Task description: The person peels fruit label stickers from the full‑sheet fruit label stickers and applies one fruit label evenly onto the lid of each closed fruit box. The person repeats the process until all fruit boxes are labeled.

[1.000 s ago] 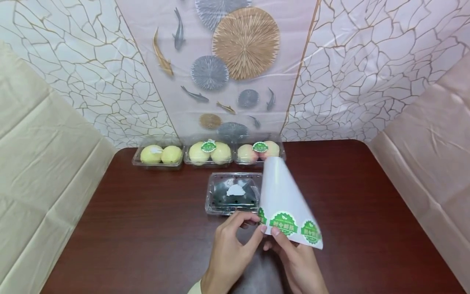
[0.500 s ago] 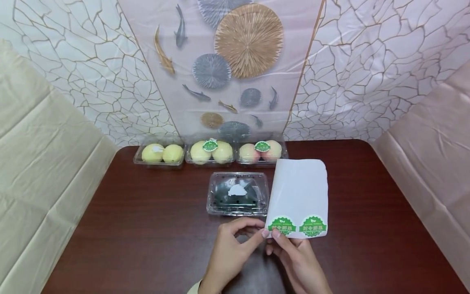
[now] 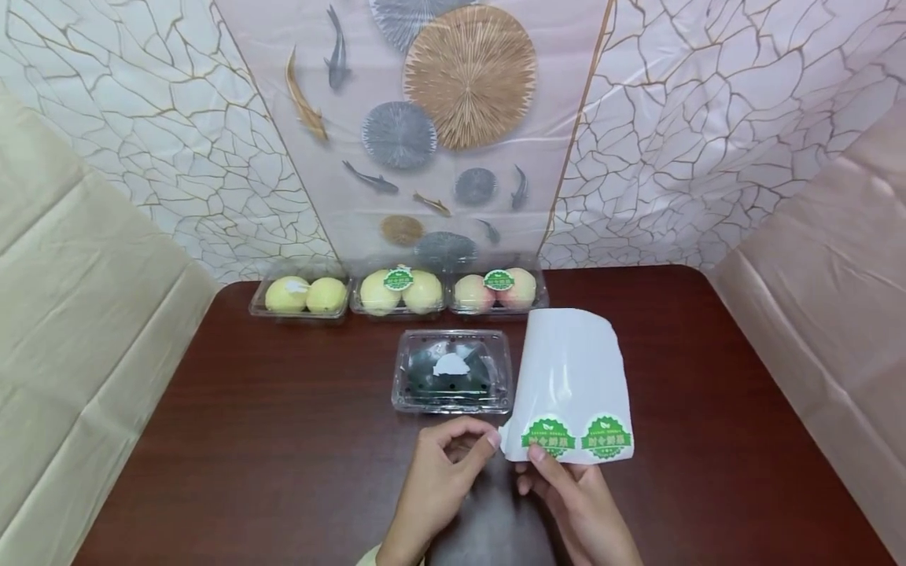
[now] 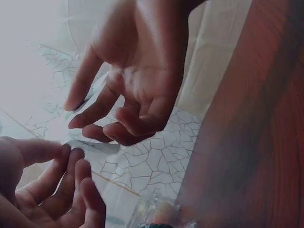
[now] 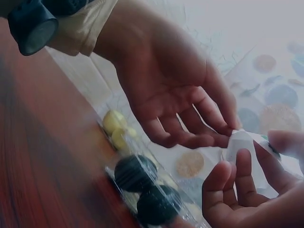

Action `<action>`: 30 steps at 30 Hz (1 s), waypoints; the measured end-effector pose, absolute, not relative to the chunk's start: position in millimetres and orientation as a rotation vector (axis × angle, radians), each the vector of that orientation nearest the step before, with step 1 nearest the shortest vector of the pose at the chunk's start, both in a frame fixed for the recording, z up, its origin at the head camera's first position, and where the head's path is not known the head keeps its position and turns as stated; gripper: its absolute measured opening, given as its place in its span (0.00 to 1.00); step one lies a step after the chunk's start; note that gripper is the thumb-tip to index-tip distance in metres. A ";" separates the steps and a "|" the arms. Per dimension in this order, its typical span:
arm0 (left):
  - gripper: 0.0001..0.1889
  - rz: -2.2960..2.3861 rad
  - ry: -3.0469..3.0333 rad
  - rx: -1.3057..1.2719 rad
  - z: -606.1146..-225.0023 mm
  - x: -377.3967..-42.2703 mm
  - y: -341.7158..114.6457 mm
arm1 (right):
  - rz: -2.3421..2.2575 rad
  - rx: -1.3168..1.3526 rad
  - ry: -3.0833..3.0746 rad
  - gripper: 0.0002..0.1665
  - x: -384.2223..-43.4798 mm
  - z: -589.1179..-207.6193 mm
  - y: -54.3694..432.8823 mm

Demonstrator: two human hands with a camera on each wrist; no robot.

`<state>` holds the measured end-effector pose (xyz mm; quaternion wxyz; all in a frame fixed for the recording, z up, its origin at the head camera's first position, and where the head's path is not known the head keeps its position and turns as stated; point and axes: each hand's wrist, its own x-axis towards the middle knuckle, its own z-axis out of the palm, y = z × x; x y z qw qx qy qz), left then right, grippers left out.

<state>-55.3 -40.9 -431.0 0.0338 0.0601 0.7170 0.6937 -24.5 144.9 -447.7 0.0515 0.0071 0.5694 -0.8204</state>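
A white sheet of green round stickers [image 3: 573, 362] stands curved upward in my right hand [image 3: 576, 495], which grips its lower edge between thumb and fingers. Two green stickers show along that edge. Beside it, my left hand [image 3: 442, 472] pinches a small white tab [image 3: 503, 437], apparently a sticker's edge, at the sheet's left corner. In the right wrist view, the left thumb and index finger meet at this white edge [image 5: 240, 137]. Just beyond the left hand sits a lidded clear plastic box [image 3: 453, 401] with dark green round produce [image 5: 159, 204] and a white patch on its lid.
Along the table's back edge stand three clear boxes: one of yellow fruit [image 3: 325, 295] at left, one of pale yellow fruit [image 3: 422, 293] in the middle, one of pinkish fruit [image 3: 473, 294] at right. The last two bear green stickers. Fabric walls [image 3: 106, 338] enclose the table.
The sheet has turned from an angled, cone-like curl to face the camera more squarely. My left fingers have drawn slightly left, and a white tab now shows between them and the sheet.
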 end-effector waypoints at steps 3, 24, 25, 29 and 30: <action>0.04 2.162 2.281 0.142 -432.8 -57.8 -43.3 | -2.497 0.041 1.746 0.10 -28.0 -449.3 150.5; 0.03 2.241 2.397 -0.087 -438.0 -60.9 -60.2 | -1.848 0.393 1.972 0.27 -44.5 -472.0 214.5; 0.03 2.238 2.400 -0.087 -438.1 -60.8 -60.4 | -1.856 0.396 1.951 0.26 -43.9 -472.4 217.3; 0.03 2.237 2.400 -0.076 -438.1 -60.8 -60.7 | -1.871 0.374 1.844 0.25 -41.0 -476.5 228.7; 0.03 2.239 2.403 -0.074 -438.1 -61.1 -60.8 | -1.868 0.355 1.825 0.25 -40.8 -477.8 230.5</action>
